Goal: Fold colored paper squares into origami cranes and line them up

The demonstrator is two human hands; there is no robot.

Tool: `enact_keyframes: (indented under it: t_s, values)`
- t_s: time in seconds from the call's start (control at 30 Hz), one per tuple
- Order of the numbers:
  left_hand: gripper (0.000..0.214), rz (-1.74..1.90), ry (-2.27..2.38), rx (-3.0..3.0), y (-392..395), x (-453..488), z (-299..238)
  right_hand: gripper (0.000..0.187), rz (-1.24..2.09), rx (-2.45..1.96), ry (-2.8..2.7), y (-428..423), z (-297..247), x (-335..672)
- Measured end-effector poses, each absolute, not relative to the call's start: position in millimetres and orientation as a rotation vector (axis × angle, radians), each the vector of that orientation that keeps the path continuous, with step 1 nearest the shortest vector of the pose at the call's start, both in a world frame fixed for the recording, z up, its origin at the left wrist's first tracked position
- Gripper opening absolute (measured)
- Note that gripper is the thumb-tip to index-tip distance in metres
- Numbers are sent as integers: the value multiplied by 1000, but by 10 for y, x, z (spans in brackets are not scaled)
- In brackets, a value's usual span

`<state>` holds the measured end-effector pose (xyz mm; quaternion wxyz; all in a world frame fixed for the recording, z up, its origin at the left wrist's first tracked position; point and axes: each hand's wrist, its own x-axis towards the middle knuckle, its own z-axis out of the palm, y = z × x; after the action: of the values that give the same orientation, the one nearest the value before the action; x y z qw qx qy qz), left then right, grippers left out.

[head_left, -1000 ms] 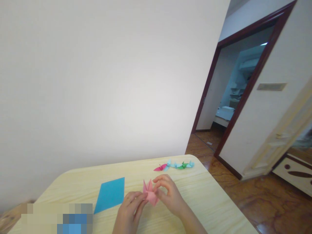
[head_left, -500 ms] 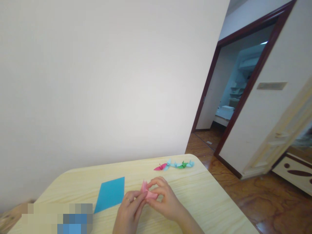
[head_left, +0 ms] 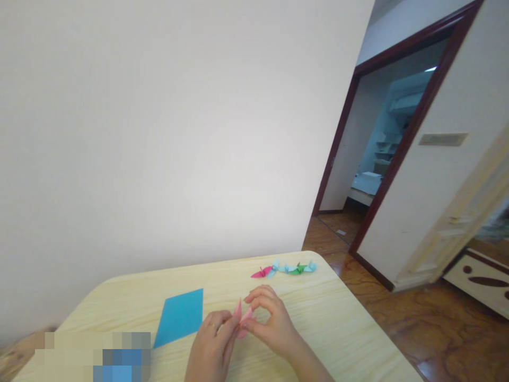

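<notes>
A small folded piece of pink origami paper (head_left: 246,316) is held up between my two hands over the table. My left hand (head_left: 212,335) pinches it from the left, a ring on one finger. From the right, my right hand (head_left: 272,321) grips it between thumb and fingers. Two pointed flaps stick up between the hands; the lower part is mostly hidden by fingers. To the left lies a flat blue sheet of paper (head_left: 181,317). Several folded paper cranes (head_left: 284,269) in pink, light blue and green sit in a row near the far edge.
The pale wood-grain table (head_left: 131,297) has rounded corners and stands against a white wall (head_left: 178,132). A blurred, pixelated patch (head_left: 93,358) covers the lower left. On the right are a dark red door frame (head_left: 413,138) and a brown floor (head_left: 382,329).
The pink paper has turned in my fingers, and its two points now stand apart. My right hand has shifted its grip slightly; the blue sheet and cranes stay put.
</notes>
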<state>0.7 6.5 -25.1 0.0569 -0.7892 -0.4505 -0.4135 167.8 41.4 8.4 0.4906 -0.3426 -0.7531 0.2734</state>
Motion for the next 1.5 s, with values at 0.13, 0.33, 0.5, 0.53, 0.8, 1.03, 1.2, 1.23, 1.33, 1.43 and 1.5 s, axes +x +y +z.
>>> enact_keyframes:
  t_s: [0.13,0.33,0.5,0.53,0.8,1.03,1.2,1.23,1.33,1.43,1.5]
  values:
    - [23,-1255,-1376,-2386,73,14,-249,23,722,-895,-1784,389,116,1682]
    - [18,-1358,-1395,-2358,65,39,-237,8,675,-841,-1869,379,146,1673]
    - [17,-1381,-1394,-2260,75,20,-270,6,704,-819,-1876,367,167,1679]
    - [16,-1383,-1396,-2253,77,14,-273,6,711,-813,-1874,364,174,1680]
    - [14,-1395,-1404,-2234,63,19,-267,9,801,-773,-1829,361,202,1658]
    - [18,-1399,-1387,-2201,77,15,-270,8,812,-768,-1827,349,179,1648]
    - [19,-1416,-1412,-2253,80,20,-281,9,800,-805,-1824,349,167,1643]
    - [18,-1426,-1421,-2267,77,23,-286,9,792,-800,-1822,353,162,1642]
    - [16,-1465,-1445,-2311,66,32,-294,9,777,-782,-1808,367,147,1641]
    - [15,-1544,-1468,-2327,59,40,-278,9,774,-759,-1791,367,150,1641]
    - [14,-1602,-1487,-2351,54,48,-257,8,775,-738,-1778,355,164,1639]
